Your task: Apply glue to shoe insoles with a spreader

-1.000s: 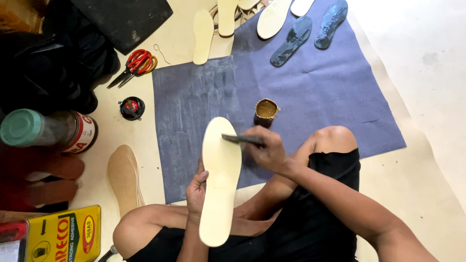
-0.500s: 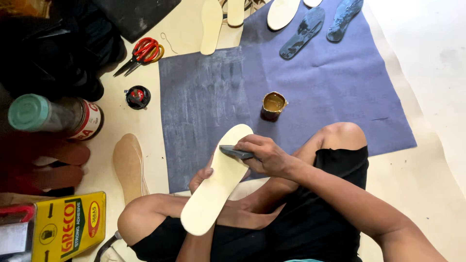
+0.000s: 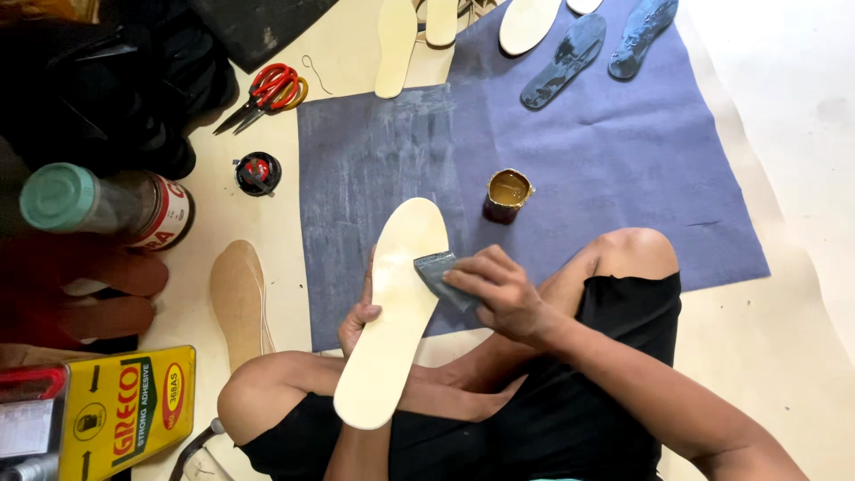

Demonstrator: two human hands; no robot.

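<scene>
Left hand [image 3: 358, 319] gripped the cream insole [image 3: 394, 309] from beneath; right hand [image 3: 499, 289] pinched a grey spreader [image 3: 439, 273] against it, near the small glue cup [image 3: 507, 194].

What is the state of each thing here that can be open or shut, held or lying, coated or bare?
Cream insole: held up by left hand.
Grey scraper: gripped by right hand, pressed on the insole.
Small glue pot: open, upright.
Scissors: lying, blades shut.
Bottle: capped.
Two dark soles: lying flat, coated.
Tan insole: lying flat.
</scene>
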